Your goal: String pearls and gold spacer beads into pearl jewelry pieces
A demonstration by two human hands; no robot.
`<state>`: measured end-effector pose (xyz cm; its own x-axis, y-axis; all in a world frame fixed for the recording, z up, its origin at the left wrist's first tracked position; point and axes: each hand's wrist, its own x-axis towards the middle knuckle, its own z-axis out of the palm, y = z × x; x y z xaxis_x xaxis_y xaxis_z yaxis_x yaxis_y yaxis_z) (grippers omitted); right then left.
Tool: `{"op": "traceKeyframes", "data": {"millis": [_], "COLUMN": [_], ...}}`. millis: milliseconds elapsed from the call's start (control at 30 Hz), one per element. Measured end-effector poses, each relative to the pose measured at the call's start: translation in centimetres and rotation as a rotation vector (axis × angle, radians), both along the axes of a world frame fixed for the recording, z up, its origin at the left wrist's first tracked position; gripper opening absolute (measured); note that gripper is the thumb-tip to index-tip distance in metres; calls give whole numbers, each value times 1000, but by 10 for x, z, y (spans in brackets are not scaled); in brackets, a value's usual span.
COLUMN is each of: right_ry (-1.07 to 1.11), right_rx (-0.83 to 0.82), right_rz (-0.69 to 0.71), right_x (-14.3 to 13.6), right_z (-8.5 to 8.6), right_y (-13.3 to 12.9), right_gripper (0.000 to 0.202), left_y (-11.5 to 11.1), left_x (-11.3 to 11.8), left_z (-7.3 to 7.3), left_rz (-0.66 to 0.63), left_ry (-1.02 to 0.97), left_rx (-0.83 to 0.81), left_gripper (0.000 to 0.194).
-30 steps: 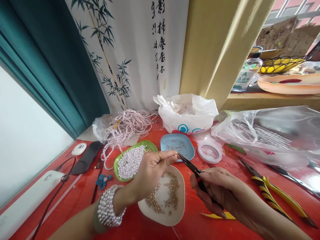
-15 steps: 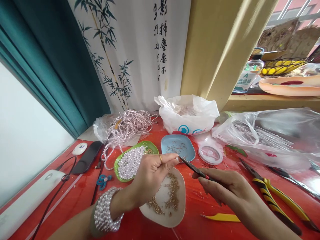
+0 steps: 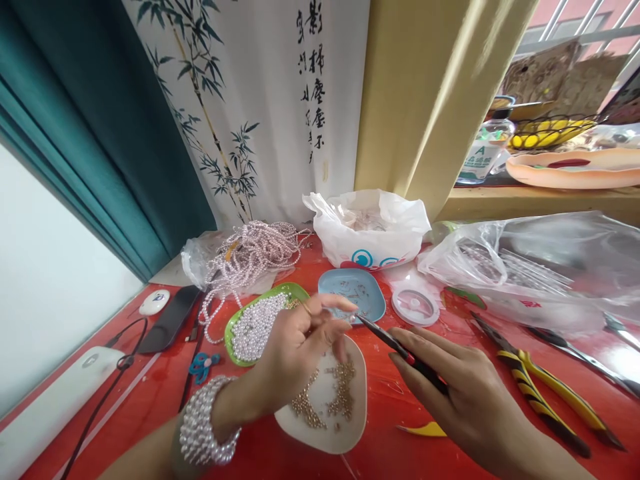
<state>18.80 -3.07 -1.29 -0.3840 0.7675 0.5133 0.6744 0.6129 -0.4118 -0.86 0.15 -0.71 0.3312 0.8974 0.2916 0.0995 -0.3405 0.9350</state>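
Observation:
My left hand (image 3: pixel 295 347), with a pearl bracelet (image 3: pixel 207 421) at its wrist, hovers over a cream tray (image 3: pixel 357 407) of small gold beads. Its index finger and thumb are slightly apart beside a small white bead (image 3: pixel 352 318). At that bead lies the tip of dark tweezers (image 3: pixel 395 343), held by my right hand (image 3: pixel 450 380). Whether the tip grips the bead is too small to tell. Behind the hands are a blue tray (image 3: pixel 377 297) with thin metal pins and a green tray (image 3: pixel 229 333) of pearly beads.
Pink bead strands (image 3: pixel 255 250) and a white plastic bag (image 3: pixel 373 233) stand behind. On the right are yellow-black pliers (image 3: pixel 540 387), a clear bag (image 3: pixel 550 267), a round spool (image 3: pixel 415 305) and yellow tweezers (image 3: pixel 427 429). A phone (image 3: pixel 170 320) and blue flower (image 3: pixel 204 365) lie left.
The left fingers have loosened from a pinch at the bead. My right hand has turned and now covers more of the yellow tweezers. The whole view has shifted slightly.

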Motion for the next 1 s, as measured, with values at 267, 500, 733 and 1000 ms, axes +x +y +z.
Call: {"op": "traceKeyframes", "data": {"millis": [267,500,733,1000], "right_ry": [38,-23,-103,-172], "right_rx": [-49,29,143,243], "right_rz": [5,-32,-53,-85], "right_x": [4,5,6,5], "right_z": [-3,-7,-11,-8], "right_y": [1,2,3,5], "right_gripper": [21,21,21,21], "left_y": [5,7,6,6], "left_x": [-4,-3,-2,2], "left_z": [7,6,6,6], "left_rz": [26,-32,-64,37], "left_ry": [99,82,-92,-168], "left_rx": [181,147,-247,-312], "left_gripper": [17,28,19,13]}}
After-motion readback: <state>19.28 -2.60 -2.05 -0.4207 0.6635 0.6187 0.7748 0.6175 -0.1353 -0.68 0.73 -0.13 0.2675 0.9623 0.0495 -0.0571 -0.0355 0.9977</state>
